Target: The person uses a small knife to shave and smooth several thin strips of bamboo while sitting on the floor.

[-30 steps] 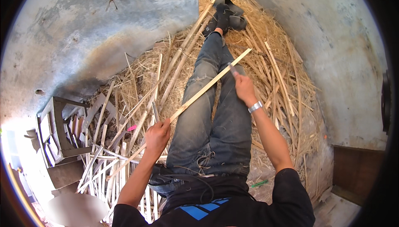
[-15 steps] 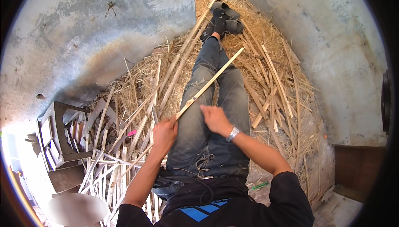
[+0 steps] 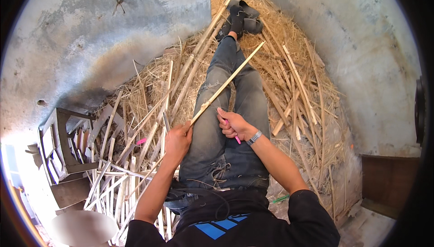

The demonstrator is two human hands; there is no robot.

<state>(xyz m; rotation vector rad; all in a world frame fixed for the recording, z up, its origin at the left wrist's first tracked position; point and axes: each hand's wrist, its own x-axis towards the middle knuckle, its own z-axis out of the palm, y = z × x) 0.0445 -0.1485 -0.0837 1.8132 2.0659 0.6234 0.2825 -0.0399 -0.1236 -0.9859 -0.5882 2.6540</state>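
Left hand (image 3: 177,142) gripping bamboo strip (image 3: 226,84), right hand (image 3: 233,125) curled beside it

Pale, dry split-wood strip (image 3: 226,84), matt; worn blue denim trousers (image 3: 217,143); rough grey concrete floor (image 3: 90,43); polished metal wristwatch (image 3: 254,137).

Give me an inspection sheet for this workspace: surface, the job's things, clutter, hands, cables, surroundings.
Surface: concrete floor, heaped with straw.
Job's things: long thin strip, slanting over the jeans; pink-handled tool.
Clutter: loose strips piled at the person's left; more at the right.
Hands: left hand grips the strip's near end; right hand holds the pink-handled tool, beside the strip.
Cables: nothing seen.
Surroundings: wooden frame at left; shoes at the far end.
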